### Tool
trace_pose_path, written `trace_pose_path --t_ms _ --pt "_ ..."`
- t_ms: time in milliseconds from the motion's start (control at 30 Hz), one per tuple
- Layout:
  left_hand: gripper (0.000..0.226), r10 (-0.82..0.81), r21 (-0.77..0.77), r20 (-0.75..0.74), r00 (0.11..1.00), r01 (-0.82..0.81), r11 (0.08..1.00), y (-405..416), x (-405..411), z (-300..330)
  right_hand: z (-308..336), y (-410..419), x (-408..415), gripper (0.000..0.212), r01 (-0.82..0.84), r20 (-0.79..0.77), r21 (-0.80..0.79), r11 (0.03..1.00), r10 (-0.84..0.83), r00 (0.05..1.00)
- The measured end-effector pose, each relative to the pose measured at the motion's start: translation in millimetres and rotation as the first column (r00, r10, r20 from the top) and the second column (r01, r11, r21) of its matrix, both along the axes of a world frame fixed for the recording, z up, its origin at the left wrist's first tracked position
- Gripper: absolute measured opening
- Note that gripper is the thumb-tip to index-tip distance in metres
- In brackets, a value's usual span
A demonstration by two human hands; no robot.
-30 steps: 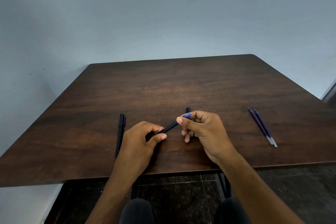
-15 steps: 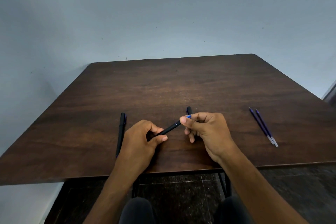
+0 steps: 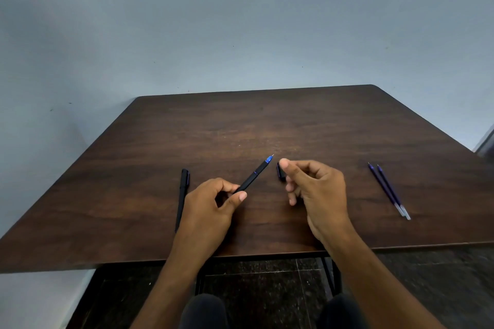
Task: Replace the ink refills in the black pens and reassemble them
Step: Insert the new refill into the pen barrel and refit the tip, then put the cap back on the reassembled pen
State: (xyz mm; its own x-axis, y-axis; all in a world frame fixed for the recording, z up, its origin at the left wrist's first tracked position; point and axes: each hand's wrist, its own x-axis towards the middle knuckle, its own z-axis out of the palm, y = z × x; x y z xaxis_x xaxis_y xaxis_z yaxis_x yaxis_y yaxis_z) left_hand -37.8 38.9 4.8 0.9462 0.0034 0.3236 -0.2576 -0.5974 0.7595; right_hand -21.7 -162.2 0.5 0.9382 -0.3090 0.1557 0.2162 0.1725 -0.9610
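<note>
While a capped black pen (image 3: 182, 196) lies flat on the dark wooden table (image 3: 267, 125) at the far left, just beside the left wrist, the left hand (image 3: 211, 208) grips the lower barrel of an uncapped black pen (image 3: 254, 175), blue tip angled up and away to the right. Just right of that tip, the right hand (image 3: 314, 189) pinches the black cap (image 3: 280, 172) between thumb and curled fingers, clear of the pen. Well off to the right, two blue refills (image 3: 389, 191) lie side by side on the tabletop.
</note>
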Motion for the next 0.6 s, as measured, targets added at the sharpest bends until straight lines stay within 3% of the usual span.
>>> trace_pose_path --t_ms 133,267,400,600 --pt "0.005 -0.003 -0.017 -0.008 1.0 0.003 1.0 0 -1 1 -1 0 7 0.011 0.129 -0.074 -0.256 0.958 -0.153 0.985" --pt "0.008 -0.022 -0.015 -0.023 0.999 0.022 1.0 0 0 2 5 0 17 0.011 0.223 0.027 -0.647 0.729 -0.27 0.962" --pt "0.012 -0.039 -0.03 -0.029 0.999 0.038 0.999 -1 -1 3 17 0 33 0.039 0.037 -0.112 -0.875 0.483 -0.276 0.955" --pt "0.012 -0.045 -0.045 -0.051 0.998 0.043 0.998 -1 -2 4 36 6 50 0.02 -0.268 -0.342 -0.917 0.296 -0.238 0.909"
